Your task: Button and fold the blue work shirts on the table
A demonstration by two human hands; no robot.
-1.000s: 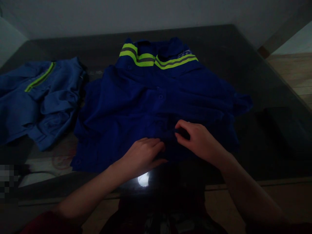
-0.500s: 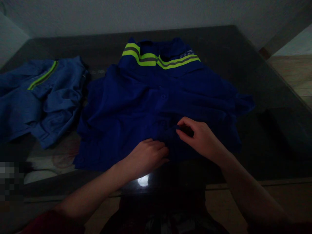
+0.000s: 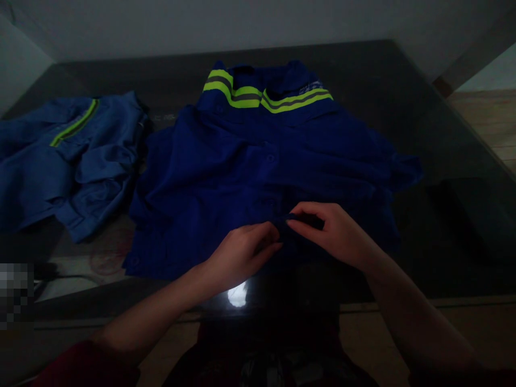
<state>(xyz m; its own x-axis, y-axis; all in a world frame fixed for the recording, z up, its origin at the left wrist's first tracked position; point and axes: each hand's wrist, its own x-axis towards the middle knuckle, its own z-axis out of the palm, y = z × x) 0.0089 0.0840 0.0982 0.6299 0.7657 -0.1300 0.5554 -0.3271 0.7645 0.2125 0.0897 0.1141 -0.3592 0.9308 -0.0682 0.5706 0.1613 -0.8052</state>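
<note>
A dark blue work jacket (image 3: 226,161) with yellow-and-grey reflective stripes lies front side up, its collar end away from me. Buttons run down its middle placket. Near the lower front edge, my right hand (image 3: 334,231) pinches a fold of the placket between thumb and fingers. Just to the left, my left hand (image 3: 252,244) has its fingers closed on the jacket's front, thumb and fingertips close together. The fingertips of both hands are a short gap apart. Whether a button is between them is too dark to tell.
A lighter blue garment (image 3: 100,156) with one reflective stripe lies crumpled on the left. A dark flat object (image 3: 475,215) is at the right of the dark glossy table (image 3: 423,107). A cable (image 3: 76,277) and a pale sheet lie at the lower left.
My right hand has shifted slightly down and left. My left hand has turned and risen a little, its thumb now showing, so the fingertips are closer together. The jacket stays in place.
</note>
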